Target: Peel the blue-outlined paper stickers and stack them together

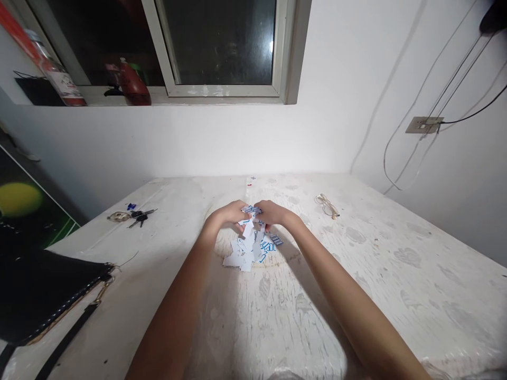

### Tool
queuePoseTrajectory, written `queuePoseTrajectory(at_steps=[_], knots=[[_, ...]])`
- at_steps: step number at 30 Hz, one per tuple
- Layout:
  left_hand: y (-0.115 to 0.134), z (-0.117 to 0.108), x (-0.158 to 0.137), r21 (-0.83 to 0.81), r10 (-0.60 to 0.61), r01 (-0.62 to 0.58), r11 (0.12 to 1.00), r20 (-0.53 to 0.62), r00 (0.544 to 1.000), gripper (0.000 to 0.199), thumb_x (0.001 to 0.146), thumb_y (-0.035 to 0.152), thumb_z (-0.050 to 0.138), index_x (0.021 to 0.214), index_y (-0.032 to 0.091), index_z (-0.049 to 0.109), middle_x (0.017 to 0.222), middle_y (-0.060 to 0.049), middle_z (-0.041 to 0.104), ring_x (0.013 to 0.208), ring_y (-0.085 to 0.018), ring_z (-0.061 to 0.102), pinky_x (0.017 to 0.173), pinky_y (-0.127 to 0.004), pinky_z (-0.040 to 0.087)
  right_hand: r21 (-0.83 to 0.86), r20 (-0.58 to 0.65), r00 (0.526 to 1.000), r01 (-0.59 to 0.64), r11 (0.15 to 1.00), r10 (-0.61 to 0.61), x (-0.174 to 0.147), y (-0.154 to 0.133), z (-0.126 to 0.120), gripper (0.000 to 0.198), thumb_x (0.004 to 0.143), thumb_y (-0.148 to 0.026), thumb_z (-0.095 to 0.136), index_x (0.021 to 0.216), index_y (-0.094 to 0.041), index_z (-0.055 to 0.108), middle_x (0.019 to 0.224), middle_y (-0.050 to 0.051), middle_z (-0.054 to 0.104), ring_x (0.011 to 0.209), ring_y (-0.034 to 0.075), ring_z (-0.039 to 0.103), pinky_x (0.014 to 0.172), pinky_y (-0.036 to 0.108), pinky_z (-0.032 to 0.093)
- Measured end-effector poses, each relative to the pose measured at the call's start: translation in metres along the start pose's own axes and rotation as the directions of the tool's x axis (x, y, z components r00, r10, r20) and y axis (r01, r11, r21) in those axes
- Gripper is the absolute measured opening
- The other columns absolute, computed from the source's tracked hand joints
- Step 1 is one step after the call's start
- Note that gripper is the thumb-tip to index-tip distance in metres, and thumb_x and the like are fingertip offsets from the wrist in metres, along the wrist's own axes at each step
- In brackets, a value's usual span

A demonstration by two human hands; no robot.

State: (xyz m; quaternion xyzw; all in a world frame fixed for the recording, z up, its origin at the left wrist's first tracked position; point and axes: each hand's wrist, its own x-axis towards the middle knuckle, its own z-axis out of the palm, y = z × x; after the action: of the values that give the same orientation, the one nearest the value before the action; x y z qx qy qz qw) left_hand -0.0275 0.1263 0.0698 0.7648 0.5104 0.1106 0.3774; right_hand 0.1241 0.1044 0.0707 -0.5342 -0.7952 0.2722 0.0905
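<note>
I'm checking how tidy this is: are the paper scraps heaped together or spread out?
Mostly heaped: the paper scraps overlap in a loose pile on the table, near the left hand and right hand.

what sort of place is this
Likely a room in a home: there's a table with a patterned surface, keys lying on it, and a window in the wall beyond.

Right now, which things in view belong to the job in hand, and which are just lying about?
In the job:
white paper scraps with blue markings, piled on the pale patterned tabletop
left hand and right hand, both holding scraps

Apparently just lying about:
dark metal keys
small blue object beside them
bundled beige cord
black stitched bag
</note>
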Motion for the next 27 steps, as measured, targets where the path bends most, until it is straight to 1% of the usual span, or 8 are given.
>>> queuePoseTrajectory(at_steps=[4,8,11,15,19,23,25,27], knots=[[0.005,-0.006,-0.001,-0.062,0.139,-0.155,0.986,-0.218,0.966,0.022,0.081,0.027,0.046,0.093,0.014,0.06,0.081,-0.006,0.067,0.064,-0.018,0.066,0.06,-0.027,0.052,0.016,-0.287,0.956,0.074,0.997,-0.066,0.001,0.003,-0.009,0.024,0.085,-0.006,0.038,0.1,-0.011,0.056,0.095,0.011,0.062,0.065,0.015,0.064,0.059,0.022,0.047],[0.014,-0.015,-0.003,-0.031,0.281,-0.326,0.945,-0.434,0.856,0.026,0.079,0.02,0.045,0.098,0.016,0.063,0.099,-0.005,0.066,0.084,-0.018,0.065,0.079,-0.028,0.049,0.024,-0.526,0.842,0.156,0.987,-0.12,0.001,0.003,-0.018,0.031,0.088,-0.009,0.033,0.108,-0.015,0.056,0.116,0.011,0.05,0.098,0.018,0.057,0.08,0.024,0.045],[0.021,-0.019,-0.007,0.009,0.357,-0.413,0.91,-0.522,0.775,0.03,0.074,0.011,0.045,0.094,0.018,0.066,0.106,-0.003,0.065,0.103,-0.017,0.057,0.094,-0.027,0.04,0.038,-0.612,0.78,0.197,0.98,-0.133,0.0,0.002,-0.022,0.029,0.086,-0.013,0.039,0.108,-0.016,0.058,0.124,0.01,0.04,0.11,0.017,0.049,0.089,0.025,0.041],[0.027,-0.02,-0.013,0.034,0.378,-0.451,0.892,-0.603,0.702,0.035,0.071,0.008,0.047,0.099,0.018,0.065,0.116,-0.003,0.061,0.114,-0.017,0.05,0.101,-0.027,0.033,0.059,-0.65,0.749,0.22,0.974,-0.13,-0.004,-0.001,-0.024,0.028,0.078,-0.014,0.054,0.106,-0.016,0.061,0.129,0.011,0.033,0.116,0.019,0.044,0.097,0.028,0.035],[0.028,-0.02,-0.015,-0.009,0.334,-0.43,0.903,-0.617,0.713,0.042,0.07,0.008,0.047,0.11,0.015,0.057,0.116,-0.006,0.059,0.098,-0.018,0.059,0.089,-0.03,0.044,0.073,-0.653,0.745,0.241,0.968,-0.136,-0.01,-0.007,-0.026,0.025,0.078,-0.018,0.055,0.102,-0.015,0.064,0.129,0.012,0.036,0.124,0.021,0.038,0.102,0.032,0.029],[0.028,-0.019,-0.015,-0.054,0.304,-0.428,0.902,-0.625,0.719,0.04,0.074,0.01,0.044,0.113,0.013,0.052,0.118,-0.011,0.057,0.092,-0.016,0.061,0.084,-0.029,0.046,0.084,-0.652,0.743,0.266,0.96,-0.149,-0.014,-0.01,-0.029,0.023,0.077,-0.014,0.054,0.098,-0.015,0.064,0.13,0.012,0.041,0.123,0.022,0.04,0.102,0.032,0.028],[0.029,-0.019,-0.015,-0.075,0.298,-0.431,0.899,-0.615,0.73,0.039,0.076,0.011,0.043,0.113,0.01,0.051,0.11,-0.013,0.061,0.085,-0.016,0.063,0.081,-0.029,0.046,0.098,-0.659,0.736,0.284,0.954,-0.151,-0.015,-0.011,-0.03,0.025,0.079,-0.01,0.05,0.1,-0.014,0.062,0.121,0.011,0.052,0.114,0.019,0.049,0.098,0.03,0.034],[0.032,-0.019,-0.017,-0.093,0.289,-0.427,0.899,-0.606,0.741,0.035,0.078,0.012,0.043,0.112,0.01,0.051,0.096,-0.011,0.066,0.076,-0.015,0.065,0.078,-0.03,0.047,0.123,-0.664,0.734,0.296,0.947,-0.143,-0.016,-0.011,-0.032,0.025,0.082,-0.01,0.045,0.103,-0.013,0.058,0.097,0.008,0.064,0.093,0.015,0.06,0.085,0.026,0.043]])
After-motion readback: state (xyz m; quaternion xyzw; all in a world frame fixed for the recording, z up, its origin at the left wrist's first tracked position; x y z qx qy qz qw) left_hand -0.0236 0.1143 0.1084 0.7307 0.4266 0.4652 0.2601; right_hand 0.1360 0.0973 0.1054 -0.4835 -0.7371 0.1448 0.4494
